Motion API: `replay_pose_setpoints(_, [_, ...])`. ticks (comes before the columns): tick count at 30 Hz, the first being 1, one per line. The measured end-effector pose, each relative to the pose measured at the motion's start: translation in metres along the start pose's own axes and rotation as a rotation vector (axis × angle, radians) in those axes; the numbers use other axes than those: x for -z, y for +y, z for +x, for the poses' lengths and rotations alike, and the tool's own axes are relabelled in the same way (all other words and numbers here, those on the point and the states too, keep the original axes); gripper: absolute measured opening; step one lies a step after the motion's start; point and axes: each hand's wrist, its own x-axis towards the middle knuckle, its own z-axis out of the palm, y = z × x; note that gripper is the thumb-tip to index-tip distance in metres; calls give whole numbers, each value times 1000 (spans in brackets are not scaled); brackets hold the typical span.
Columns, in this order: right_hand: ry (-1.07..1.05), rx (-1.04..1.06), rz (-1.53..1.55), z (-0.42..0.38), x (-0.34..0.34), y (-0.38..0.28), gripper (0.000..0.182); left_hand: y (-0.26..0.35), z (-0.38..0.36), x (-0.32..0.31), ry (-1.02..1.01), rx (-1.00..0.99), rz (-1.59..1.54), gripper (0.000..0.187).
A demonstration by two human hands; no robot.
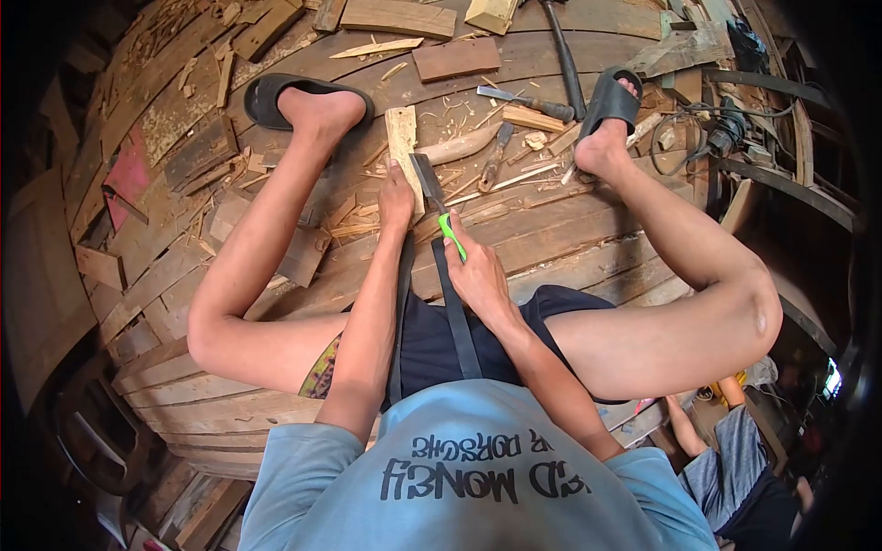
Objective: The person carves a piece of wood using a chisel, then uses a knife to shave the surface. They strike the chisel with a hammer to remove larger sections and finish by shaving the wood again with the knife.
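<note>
My left hand (397,199) is closed on a pale wood piece (401,133), which stands out beyond my fingers between my feet. In my right hand (476,271) is the green handle of a chisel (427,179). Its broad dark blade lies along the right side of the wood piece, near my left fingers. Just beyond the blade rests a curved, smooth wood piece (459,147). Wood shavings (354,219) lie to the left of my left hand.
Another chisel (528,101), a wooden-handled tool (496,158) and a long dark-handled tool (565,60) lie ahead. Wood blocks (455,59) are scattered on the planks. A power tool (726,133) with a cable is at right. Another person (735,459) is at lower right.
</note>
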Motion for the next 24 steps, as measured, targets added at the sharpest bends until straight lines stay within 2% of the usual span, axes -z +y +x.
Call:
replay_pose_setpoints(5, [-10,-13,-3,4,-2,-3,50,0,-4,-4,-20,-3,-3,78])
replay_pose_setpoints(7, [-184,-377,436,6,4,-15,49,-1,-3,-8,-13,-11,-41,80])
replay_pose_setpoints(8, [-175,-384,439,8,8,-19,49,-1,-3,-10,-24,-15,-39,80])
replay_pose_setpoints(10, [-201,-332,394,14,14,-22,50,-3,1,-12,-40,81,-182,81])
replay_pose_setpoints(11, [119,137,124,20,-22,24,51,-2,2,-10,-43,80,-180,81])
replay_pose_setpoints(12, [116,130,123,16,-17,17,51,-3,-1,-7,-46,97,-174,82])
replay_pose_setpoints(14, [-36,-46,-103,11,3,-12,50,1,-1,-5,-47,114,-177,82])
replay_pose_setpoints(16, [-51,-59,-181,12,3,-16,49,1,-1,-6,-80,189,-264,84])
replay_pose_setpoints(18, [-60,-76,-258,14,-4,-7,48,0,-1,-10,-81,181,-300,84])
replay_pose_setpoints(20, [167,206,59,20,-25,19,52,-2,3,-15,-81,168,-336,84])
replay_pose_setpoints(21, [166,203,57,20,-15,10,52,-4,5,-16,-109,240,-383,84])
replay_pose_setpoints(23, [-346,-546,909,22,18,-16,56,-13,9,-14,-138,309,-428,83])
replay_pose_setpoints(24, [-341,-545,911,29,18,-13,56,-21,13,-9,-280,330,-530,77])
